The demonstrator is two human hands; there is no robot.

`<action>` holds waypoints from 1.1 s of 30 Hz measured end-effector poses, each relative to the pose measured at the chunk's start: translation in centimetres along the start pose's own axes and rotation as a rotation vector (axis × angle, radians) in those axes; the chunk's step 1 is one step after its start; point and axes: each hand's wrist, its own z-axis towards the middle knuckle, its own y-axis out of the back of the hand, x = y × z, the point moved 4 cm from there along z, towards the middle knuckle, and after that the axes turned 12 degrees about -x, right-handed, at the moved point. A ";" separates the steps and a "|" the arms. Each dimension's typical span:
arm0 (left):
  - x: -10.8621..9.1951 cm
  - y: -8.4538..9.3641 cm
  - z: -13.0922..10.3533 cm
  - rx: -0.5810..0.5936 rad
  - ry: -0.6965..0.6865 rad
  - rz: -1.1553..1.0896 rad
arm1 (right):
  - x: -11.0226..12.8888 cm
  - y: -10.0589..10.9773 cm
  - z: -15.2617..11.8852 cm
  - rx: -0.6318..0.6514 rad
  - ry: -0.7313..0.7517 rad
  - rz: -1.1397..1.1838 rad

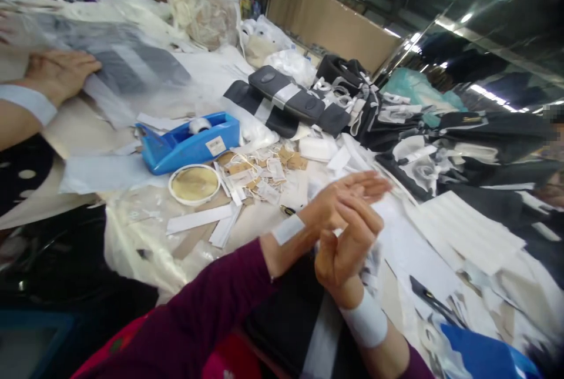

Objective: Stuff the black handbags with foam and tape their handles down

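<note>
At far left a co-worker's hand (61, 76) rests flat on a grey bundle (152, 61) in clear plastic. Next come the blue tape dispenser (189, 143), a round dish (194, 185) and a heap of tags (264, 174). Below the person's hands, near the body, lies a black bundle (284, 311) with a pale band, touched by neither palm. The left hand (326, 207) is open, fingers stretched out; the right (352, 244) meets it, fingers loosely bent. Neither visibly grips anything, though something small between them could be hidden. This looks like a pause between handlings; working the bundle would call for parting the hands and lowering them. Farther right lie white sheets (473, 235).
</note>
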 end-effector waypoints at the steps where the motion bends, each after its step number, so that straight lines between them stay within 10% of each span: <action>1: -1.6 2.5 0.1 -0.045 -0.059 0.099 | 0.0 -0.4 0.1 0.008 0.020 0.033; 6: -5.5 14.7 -4.4 -0.223 -0.076 0.295 | 0.5 -4.2 -0.2 0.460 0.064 0.220; 9: -3.9 18.0 -9.6 -0.184 0.133 0.420 | 0.3 -5.8 -1.5 0.727 0.056 0.140; 13: -1.4 17.8 -14.1 -0.028 0.355 0.408 | 0.0 -6.8 -2.8 0.953 0.062 0.015; 22: 0.5 17.0 -15.3 0.110 0.589 0.382 | 0.2 -7.1 -2.5 1.060 0.028 -0.013; 33: 0.3 16.4 -16.1 0.170 -0.080 0.626 | -0.4 -5.7 -1.1 1.034 -0.124 0.071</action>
